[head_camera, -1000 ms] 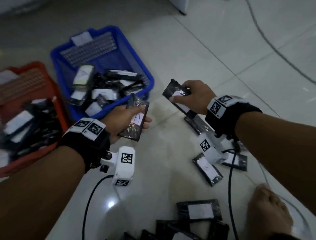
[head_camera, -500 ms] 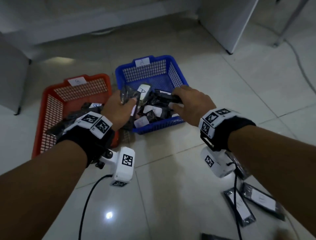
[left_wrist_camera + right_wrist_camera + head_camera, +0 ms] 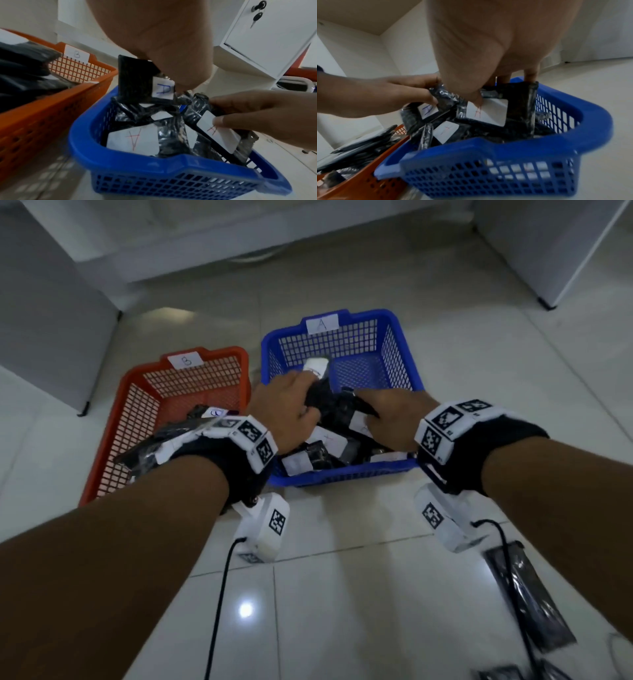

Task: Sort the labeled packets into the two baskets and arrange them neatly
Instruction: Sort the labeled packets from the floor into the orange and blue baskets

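Resting on a glossy pale tiled floor point(image 3: 342, 611), blue basket point(image 3: 407, 364) tagged "A" serves as landmark; it holds a heap of black packets with white labels. Left hand point(image 3: 284, 409), over the basket's middle, pinches a blue-lettered "A" packet point(image 3: 137, 81) held upright above the heap. Right hand point(image 3: 390, 419), at the basket's near right, grips a red-lettered "A" packet point(image 3: 488, 112) by its edge, thumb on the label. Orange basket point(image 3: 137, 392), tagged "B", stands just left of the blue basket, packets inside. Loose packets point(image 3: 527, 594) lie on the floor nearer the person and right of the blue basket. White cabinets point(image 3: 534, 244) and grey furniture stand beyond the blue basket.
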Demonstrator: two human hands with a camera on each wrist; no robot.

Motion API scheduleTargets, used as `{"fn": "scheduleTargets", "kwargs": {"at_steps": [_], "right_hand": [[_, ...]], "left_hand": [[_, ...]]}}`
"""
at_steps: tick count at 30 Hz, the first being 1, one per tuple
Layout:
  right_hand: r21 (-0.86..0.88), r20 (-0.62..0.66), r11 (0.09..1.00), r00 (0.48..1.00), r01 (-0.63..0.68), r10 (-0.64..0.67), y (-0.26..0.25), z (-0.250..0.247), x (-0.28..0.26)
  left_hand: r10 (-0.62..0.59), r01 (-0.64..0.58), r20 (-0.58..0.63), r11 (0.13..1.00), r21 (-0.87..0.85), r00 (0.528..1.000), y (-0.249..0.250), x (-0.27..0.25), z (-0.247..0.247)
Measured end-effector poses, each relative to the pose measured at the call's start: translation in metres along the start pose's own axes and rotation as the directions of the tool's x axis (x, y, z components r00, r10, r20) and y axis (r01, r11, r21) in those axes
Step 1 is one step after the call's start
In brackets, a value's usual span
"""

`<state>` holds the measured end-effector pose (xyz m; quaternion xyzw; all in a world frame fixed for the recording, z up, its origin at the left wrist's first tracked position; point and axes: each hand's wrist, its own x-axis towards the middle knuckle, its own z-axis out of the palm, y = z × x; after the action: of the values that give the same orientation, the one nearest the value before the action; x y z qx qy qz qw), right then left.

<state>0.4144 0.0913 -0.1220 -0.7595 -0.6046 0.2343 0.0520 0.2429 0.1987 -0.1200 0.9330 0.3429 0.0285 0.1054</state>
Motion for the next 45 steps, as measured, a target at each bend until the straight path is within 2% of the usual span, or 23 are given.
{"fn": "scheduleTargets", "kwargs": {"at_steps": [2,5,10,14,18,20,22,26,28,30,34,37,41,43,45], "right_hand": [[-0.059,-0.012,0.998,1.000,-0.024,0.023,0.007,0.008,-0.003],[-0.058,-0.133,0.998,0.991,-0.031,0.023,0.012,0.017,-0.015],[0.030,-0.325,0.991,0.936,-0.129,0.132,0.022,0.015,-0.053],[0.058,-0.444,0.958,0.853,-0.279,0.275,0.044,0.026,-0.127],[0.078,-0.408,0.859,0.770,-0.506,0.491,0.082,0.057,-0.229],[0.092,-0.363,0.798,0.726,-0.595,0.584,0.093,0.079,-0.276],[0.121,-0.281,0.755,0.708,-0.644,0.648,0.098,0.099,-0.309],[0.238,-0.087,0.724,0.728,-0.648,0.680,0.097,0.129,-0.341],[0.270,-0.034,0.727,0.749,-0.631,0.662,0.096,0.141,-0.349],[0.226,-0.009,0.757,0.776,-0.613,0.631,0.095,0.152,-0.350],[0.117,-0.015,0.782,0.786,-0.612,0.618,0.095,0.160,-0.345],[0.105,0.025,0.788,0.794,-0.606,0.607,0.095,0.161,-0.339],[0.250,0.050,0.764,0.796,-0.595,0.604,0.092,0.161,-0.331],[0.298,0.018,0.749,0.788,-0.591,0.615,0.089,0.159,-0.322],[0.337,-0.012,0.723,0.765,-0.603,0.643,0.082,0.154,-0.310]], "left_hand": [[-0.018,0.024,-0.061,0.994,0.105,0.998,0.006,0.006,0.009],[0.051,-0.025,-0.104,0.971,0.238,0.993,0.021,0.008,0.017],[0.223,-0.186,-0.158,0.958,0.220,0.962,0.068,-0.001,0.023],[0.355,-0.325,-0.177,0.929,0.176,0.918,0.118,-0.019,0.040],[0.539,-0.536,-0.153,0.842,0.060,0.828,0.178,-0.050,0.073],[0.597,-0.604,-0.115,0.796,-0.031,0.794,0.206,-0.072,0.092],[0.653,-0.653,-0.029,0.752,-0.096,0.757,0.226,-0.091,0.110],[0.688,-0.665,0.234,0.725,-0.179,0.687,0.241,-0.100,0.141],[0.677,-0.683,0.383,0.716,-0.145,0.628,0.242,-0.097,0.154],[0.669,-0.707,0.441,0.700,-0.101,0.599,0.242,-0.097,0.163],[0.676,-0.709,0.311,0.705,-0.012,0.667,0.239,-0.102,0.167],[0.640,-0.669,0.285,0.743,0.003,0.713,0.234,-0.108,0.165],[0.526,-0.530,0.244,0.846,-0.053,0.815,0.226,-0.112,0.157],[0.471,-0.442,0.220,0.881,-0.171,0.854,0.217,-0.114,0.152],[0.329,-0.232,0.220,0.898,-0.374,0.918,0.202,-0.114,0.147]]}}
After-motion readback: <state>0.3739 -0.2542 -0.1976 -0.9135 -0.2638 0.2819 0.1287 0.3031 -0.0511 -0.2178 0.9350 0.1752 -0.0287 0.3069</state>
